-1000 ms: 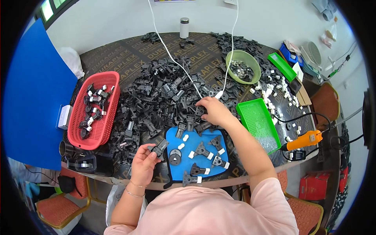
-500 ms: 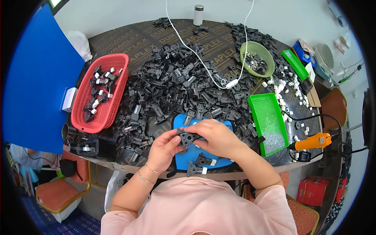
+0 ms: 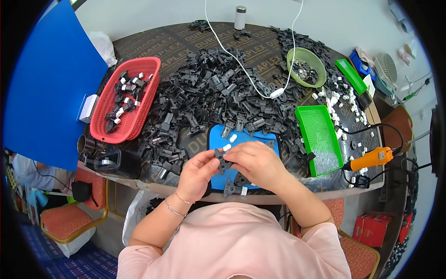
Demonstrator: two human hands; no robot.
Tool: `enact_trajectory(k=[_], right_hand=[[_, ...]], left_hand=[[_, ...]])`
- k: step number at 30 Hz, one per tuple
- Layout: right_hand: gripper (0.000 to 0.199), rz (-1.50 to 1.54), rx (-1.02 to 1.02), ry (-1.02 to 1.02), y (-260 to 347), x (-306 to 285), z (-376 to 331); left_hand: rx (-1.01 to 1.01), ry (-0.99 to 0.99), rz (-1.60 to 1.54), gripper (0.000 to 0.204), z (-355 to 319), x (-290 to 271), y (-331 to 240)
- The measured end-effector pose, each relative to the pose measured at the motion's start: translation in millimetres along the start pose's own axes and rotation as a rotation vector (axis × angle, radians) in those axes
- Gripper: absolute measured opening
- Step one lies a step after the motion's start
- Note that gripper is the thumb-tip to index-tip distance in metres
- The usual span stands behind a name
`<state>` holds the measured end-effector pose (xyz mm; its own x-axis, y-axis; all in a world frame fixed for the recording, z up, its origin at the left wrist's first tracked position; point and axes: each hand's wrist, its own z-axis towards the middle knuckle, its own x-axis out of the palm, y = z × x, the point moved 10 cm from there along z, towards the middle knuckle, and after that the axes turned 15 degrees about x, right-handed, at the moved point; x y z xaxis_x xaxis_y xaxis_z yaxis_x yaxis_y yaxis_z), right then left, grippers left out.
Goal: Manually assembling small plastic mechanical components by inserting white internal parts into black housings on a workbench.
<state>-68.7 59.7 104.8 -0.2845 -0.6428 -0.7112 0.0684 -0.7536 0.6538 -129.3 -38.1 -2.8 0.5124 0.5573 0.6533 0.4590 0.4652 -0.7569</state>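
Observation:
Over a blue mat point(image 3: 216, 138), my left hand point(image 3: 197, 173) pinches a black plastic part point(image 3: 223, 163) with a flat plate between thumb and fingers. My right hand point(image 3: 256, 162) closes on the same part from the other side, its fingertips bent and partly hiding it. Just above those fingertips shows a small white piece point(image 3: 227, 147); whether they touch it I cannot tell. Another white piece point(image 3: 233, 138) lies on the mat farther away. Below my hands, a black part with a white end point(image 3: 234, 188) rests at the mat's near edge, a second one partly covered beside it.
A big heap of black parts point(image 3: 209, 88) spreads beyond the mat. To the left stand a red basket point(image 3: 151, 100) and a black tape dispenser point(image 3: 118, 162). On the right are a green tray point(image 3: 304, 135), a green bowl point(image 3: 320, 79), an orange electric tool point(image 3: 371, 159) and loose white pieces.
The black part has turned in my fingers, and my right fingertips have come closer to my left. White pieces now show above my hands. The whole view has shifted slightly.

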Motion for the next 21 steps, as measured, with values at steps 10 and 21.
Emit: enact_trajectory(k=[10, 21], right_hand=[[0.036, 0.437, 0.465, 0.092, -47.1, 14.9, -25.6], [0.017, 0.843, 0.616, 0.124, -64.4, 47.5, -58.4]], left_hand=[[0.115, 0.062, 0.311, 0.031, -14.4, 10.2, -11.1], [0.225, 0.246, 0.527, 0.029, -29.7, 23.1, -24.1]])
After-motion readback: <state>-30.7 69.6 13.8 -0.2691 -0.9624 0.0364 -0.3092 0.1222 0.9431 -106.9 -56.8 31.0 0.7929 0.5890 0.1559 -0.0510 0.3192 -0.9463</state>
